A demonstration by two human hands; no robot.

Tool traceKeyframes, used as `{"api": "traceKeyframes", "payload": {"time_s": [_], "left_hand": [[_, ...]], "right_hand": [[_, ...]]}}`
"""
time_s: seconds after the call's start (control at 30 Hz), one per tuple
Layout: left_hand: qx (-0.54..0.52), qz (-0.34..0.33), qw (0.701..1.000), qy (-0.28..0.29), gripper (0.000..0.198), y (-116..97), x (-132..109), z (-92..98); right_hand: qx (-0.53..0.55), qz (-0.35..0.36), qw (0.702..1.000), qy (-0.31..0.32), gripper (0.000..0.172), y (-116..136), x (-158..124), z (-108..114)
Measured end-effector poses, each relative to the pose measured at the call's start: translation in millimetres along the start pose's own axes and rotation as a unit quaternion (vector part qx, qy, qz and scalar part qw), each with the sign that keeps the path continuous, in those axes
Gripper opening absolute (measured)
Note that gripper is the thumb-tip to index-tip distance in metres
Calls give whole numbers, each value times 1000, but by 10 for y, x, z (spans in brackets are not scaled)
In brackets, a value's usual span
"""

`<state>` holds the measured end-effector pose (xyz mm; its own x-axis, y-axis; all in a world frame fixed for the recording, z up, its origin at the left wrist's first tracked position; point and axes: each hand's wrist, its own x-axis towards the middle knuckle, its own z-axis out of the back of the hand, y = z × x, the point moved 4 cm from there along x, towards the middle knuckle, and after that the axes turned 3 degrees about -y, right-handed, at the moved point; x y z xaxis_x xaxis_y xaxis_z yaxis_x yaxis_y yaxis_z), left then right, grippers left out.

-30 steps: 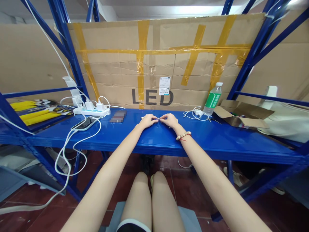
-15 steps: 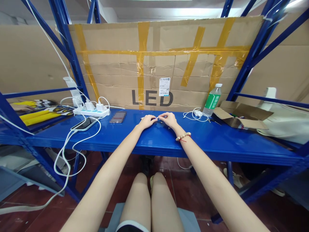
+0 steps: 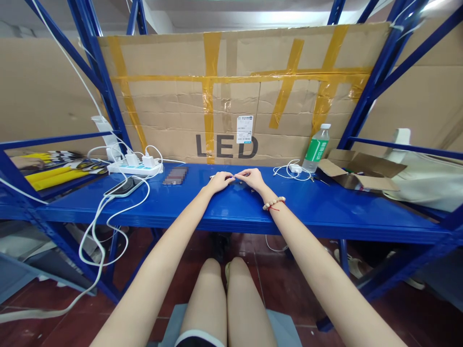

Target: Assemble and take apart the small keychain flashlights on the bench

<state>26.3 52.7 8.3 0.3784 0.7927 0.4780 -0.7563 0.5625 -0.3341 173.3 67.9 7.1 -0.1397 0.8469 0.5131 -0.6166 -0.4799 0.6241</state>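
Over the blue worktop (image 3: 231, 208), the left hand (image 3: 220, 181) and right hand (image 3: 254, 179) pinch a small piece (image 3: 235, 177) between their nearly meeting fingertips. It looks tiny and pale, mostly covered by the fingers; its exact shape is too small to tell.

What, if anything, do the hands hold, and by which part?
The left hand and right hand seem to pinch a tiny thing between them; its identity and held part cannot be told.
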Motion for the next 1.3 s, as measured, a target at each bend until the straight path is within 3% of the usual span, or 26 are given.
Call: {"api": "traceKeyframes", "payload": {"time_s": [0.23,0.4,0.57,1.3], "left_hand": [[-6,13,1000,-1,23,-28,-10,15],[4,65,998,-26,22,34,-9,31],[10,81,996,-23,17,29,-34,56],[30,72,997,2,18,-39,-64,80]], "right_hand": [[-27,-12,1000,6,27,49,-31,16],[-94,-69,993,-25,30,50,-75,104],[-150,-106,983,6,28,20,-88,110],[-171,-115,977,45,27,4,-88,80]]}}
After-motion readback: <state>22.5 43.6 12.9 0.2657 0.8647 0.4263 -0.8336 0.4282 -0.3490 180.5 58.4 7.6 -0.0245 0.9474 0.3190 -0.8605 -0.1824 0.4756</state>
